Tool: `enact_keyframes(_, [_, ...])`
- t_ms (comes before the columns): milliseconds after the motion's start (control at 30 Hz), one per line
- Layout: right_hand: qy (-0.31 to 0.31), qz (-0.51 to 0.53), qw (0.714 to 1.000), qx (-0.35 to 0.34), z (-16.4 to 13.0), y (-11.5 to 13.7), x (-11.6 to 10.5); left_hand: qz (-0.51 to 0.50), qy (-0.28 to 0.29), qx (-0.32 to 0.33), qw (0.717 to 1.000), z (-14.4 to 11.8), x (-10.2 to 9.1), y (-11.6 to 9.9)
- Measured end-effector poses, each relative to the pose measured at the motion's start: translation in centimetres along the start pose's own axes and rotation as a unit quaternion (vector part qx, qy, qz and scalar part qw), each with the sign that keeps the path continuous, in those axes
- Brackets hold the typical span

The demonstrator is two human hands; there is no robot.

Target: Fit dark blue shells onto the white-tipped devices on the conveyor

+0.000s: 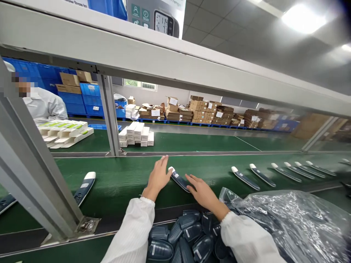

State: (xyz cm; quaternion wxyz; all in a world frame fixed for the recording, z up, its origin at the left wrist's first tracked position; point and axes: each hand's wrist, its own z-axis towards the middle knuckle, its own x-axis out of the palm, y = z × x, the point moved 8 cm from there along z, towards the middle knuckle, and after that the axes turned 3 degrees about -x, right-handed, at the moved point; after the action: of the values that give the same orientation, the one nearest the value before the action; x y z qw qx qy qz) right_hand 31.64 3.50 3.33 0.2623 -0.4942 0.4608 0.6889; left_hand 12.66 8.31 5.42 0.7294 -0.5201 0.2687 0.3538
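Note:
Between my two hands, a slim dark blue device with a white tip [179,180] lies on the green conveyor belt [123,182]. My left hand [158,178] is beside its white tip, fingers stretched out and holding nothing. My right hand [203,194] reaches over the belt with fingers spread near the device's lower end; whether it touches cannot be made out. Below my wrists is a heap of dark blue plastic pieces [189,233], partly hidden by my right sleeve. Another white-tipped device [85,188] lies to the left, partly behind a metal post.
More white-tipped devices [245,178] lie spaced along the belt to the right. A clear plastic bag [296,223] covers the lower right. Metal posts [109,117] hold a shelf [175,58] overhead. White boxes [135,133] and a person in white [48,104] are across the line.

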Motion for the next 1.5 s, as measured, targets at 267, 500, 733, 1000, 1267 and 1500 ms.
enact_keyframes(267, [0.059, 0.059, 0.995, -0.056, -5.8, 2.1, 0.9, -0.034, 0.175, -0.055, 0.982, -0.3, 0.3, 5.8])
enact_keyframes(500, [0.007, 0.127, 0.992, -0.026, -4.5, 2.3, 1.0, -0.055, 0.076, -0.063, 0.994, 0.3, 0.5, 7.4])
enact_keyframes(733, [-0.087, 0.103, 0.99, -0.045, 2.1, 4.5, 2.9, -0.022, 0.03, -0.072, 0.997, -0.2, -0.2, 7.6])
enact_keyframes(1000, [-0.013, -0.026, 0.995, -0.097, 2.0, 7.4, 5.8, 0.005, 0.034, -0.084, 0.996, -0.6, 0.5, 6.2])
enact_keyframes(1267, [0.026, -0.064, 0.997, -0.029, 1.6, 5.1, 5.2, -0.003, 0.066, -0.093, 0.993, -0.3, 2.3, 5.4])
enact_keyframes(1500, [-0.039, 0.002, 0.996, -0.085, -1.2, 3.9, 3.6, -0.013, 0.004, -0.03, 0.999, -1.5, 1.0, 3.4])
